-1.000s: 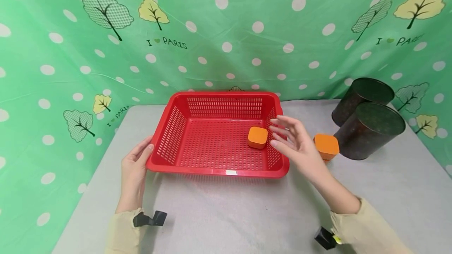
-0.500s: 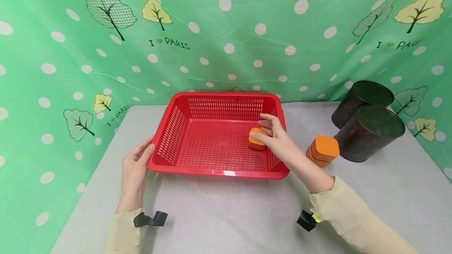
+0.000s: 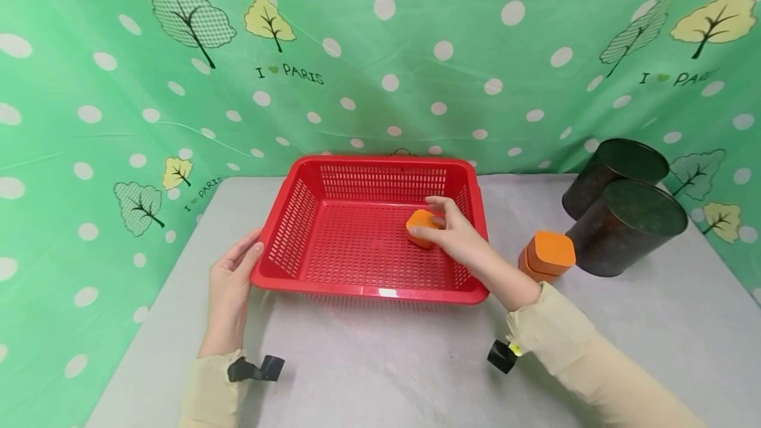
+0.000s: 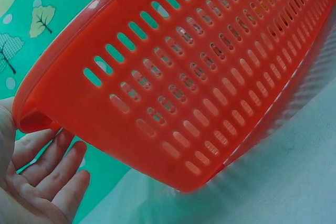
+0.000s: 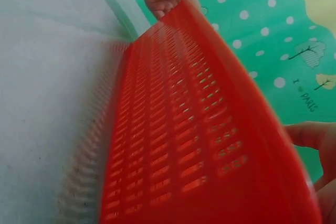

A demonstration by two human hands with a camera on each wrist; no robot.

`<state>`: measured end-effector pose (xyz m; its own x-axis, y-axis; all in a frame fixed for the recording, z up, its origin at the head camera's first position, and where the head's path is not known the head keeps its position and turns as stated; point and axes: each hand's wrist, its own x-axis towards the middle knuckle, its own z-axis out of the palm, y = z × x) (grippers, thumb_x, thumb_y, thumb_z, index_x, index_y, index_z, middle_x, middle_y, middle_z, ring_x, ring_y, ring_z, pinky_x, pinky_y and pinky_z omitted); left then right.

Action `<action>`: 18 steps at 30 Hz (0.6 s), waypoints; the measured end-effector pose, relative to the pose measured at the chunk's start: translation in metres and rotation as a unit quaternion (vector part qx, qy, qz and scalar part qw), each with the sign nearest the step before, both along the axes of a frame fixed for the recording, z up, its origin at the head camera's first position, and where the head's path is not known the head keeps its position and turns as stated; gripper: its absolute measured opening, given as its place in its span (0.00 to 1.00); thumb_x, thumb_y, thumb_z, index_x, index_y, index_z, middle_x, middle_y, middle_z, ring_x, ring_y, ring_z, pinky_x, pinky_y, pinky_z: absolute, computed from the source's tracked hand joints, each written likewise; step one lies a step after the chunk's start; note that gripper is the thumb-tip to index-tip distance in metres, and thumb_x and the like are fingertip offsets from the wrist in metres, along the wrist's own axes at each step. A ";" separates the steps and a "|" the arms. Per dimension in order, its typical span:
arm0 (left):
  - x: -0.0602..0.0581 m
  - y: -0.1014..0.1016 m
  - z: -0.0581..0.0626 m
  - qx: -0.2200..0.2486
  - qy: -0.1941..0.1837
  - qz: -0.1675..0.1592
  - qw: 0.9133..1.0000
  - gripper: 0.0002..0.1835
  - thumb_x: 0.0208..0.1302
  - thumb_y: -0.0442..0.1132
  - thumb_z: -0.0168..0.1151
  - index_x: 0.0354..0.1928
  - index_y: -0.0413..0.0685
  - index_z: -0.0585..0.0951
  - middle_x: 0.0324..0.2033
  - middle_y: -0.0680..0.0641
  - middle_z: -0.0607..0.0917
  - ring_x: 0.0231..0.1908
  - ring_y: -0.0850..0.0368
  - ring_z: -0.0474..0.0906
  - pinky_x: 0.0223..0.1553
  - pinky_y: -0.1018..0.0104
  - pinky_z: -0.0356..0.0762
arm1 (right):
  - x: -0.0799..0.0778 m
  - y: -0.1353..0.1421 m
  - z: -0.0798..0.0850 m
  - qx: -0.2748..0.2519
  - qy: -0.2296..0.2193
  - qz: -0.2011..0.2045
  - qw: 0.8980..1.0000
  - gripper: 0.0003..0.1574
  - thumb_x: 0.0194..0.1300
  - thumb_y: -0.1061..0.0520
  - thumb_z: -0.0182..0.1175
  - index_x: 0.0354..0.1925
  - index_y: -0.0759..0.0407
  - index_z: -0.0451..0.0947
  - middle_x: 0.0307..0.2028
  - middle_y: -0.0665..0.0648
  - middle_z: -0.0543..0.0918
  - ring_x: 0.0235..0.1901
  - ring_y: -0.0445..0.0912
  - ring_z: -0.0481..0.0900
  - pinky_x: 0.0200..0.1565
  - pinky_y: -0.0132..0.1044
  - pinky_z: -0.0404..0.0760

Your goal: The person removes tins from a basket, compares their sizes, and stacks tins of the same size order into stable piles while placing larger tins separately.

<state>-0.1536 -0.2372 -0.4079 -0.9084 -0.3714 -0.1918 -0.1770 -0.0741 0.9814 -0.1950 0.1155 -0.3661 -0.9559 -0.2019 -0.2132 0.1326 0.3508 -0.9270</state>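
A red plastic basket with slotted walls stands on the table, slightly left of the right-hand things. My left hand holds its left rim, thumb over the edge; in the left wrist view the fingers lie under the rim. Inside the basket, towards the right, is a small orange block with rounded corners. My right hand reaches over the right rim and grips this block between thumb and fingers. The basket wall hides the block in the right wrist view.
To the right of the basket, orange pieces of the same shape sit one on another. Beside them two dark cylindrical cans stand close together. A green dotted cloth hangs behind the pale table.
My right hand has moved left over the basket's right rim and taken hold of the orange block, which has shifted slightly left. My left hand keeps its place on the rim.
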 end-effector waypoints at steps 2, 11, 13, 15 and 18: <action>0.001 0.000 0.001 0.001 -0.001 0.000 1.000 0.26 0.68 0.46 0.64 0.66 0.50 0.76 0.49 0.63 0.84 0.46 0.72 0.83 0.45 0.81 0.81 | -0.003 -0.002 -0.003 0.012 0.007 -0.004 1.000 0.49 0.64 0.53 0.65 0.74 0.58 0.50 0.73 0.64 0.56 0.74 0.62 0.58 0.73 0.57 0.63; 0.001 0.001 0.001 -0.002 -0.004 0.001 1.000 0.26 0.68 0.47 0.64 0.67 0.51 0.76 0.52 0.60 0.83 0.47 0.72 0.82 0.46 0.81 0.81 | -0.015 -0.009 -0.004 0.006 -0.010 -0.040 0.999 0.59 0.60 0.59 0.68 0.77 0.58 0.42 0.77 0.64 0.49 0.75 0.60 0.53 0.74 0.56 0.60; 0.001 0.001 0.001 0.001 -0.004 0.005 1.000 0.26 0.68 0.47 0.65 0.66 0.51 0.76 0.53 0.59 0.83 0.47 0.71 0.82 0.46 0.81 0.81 | -0.016 -0.009 -0.003 -0.002 -0.030 -0.043 0.999 0.60 0.60 0.59 0.68 0.77 0.58 0.40 0.77 0.64 0.47 0.76 0.59 0.50 0.76 0.55 0.56; 0.001 0.001 0.000 0.005 -0.004 0.008 1.000 0.26 0.67 0.47 0.65 0.66 0.51 0.77 0.53 0.59 0.83 0.47 0.71 0.83 0.46 0.81 0.81 | -0.017 -0.009 -0.003 -0.004 -0.048 -0.043 0.998 0.60 0.61 0.58 0.67 0.77 0.58 0.39 0.77 0.65 0.48 0.76 0.59 0.50 0.76 0.55 0.54; 0.000 0.001 -0.001 0.002 -0.004 0.005 1.000 0.26 0.68 0.46 0.64 0.66 0.51 0.76 0.51 0.60 0.83 0.47 0.71 0.82 0.46 0.81 0.80 | -0.018 -0.010 -0.003 0.000 -0.066 -0.040 0.997 0.60 0.61 0.58 0.67 0.77 0.59 0.38 0.75 0.67 0.51 0.74 0.59 0.54 0.76 0.55 0.56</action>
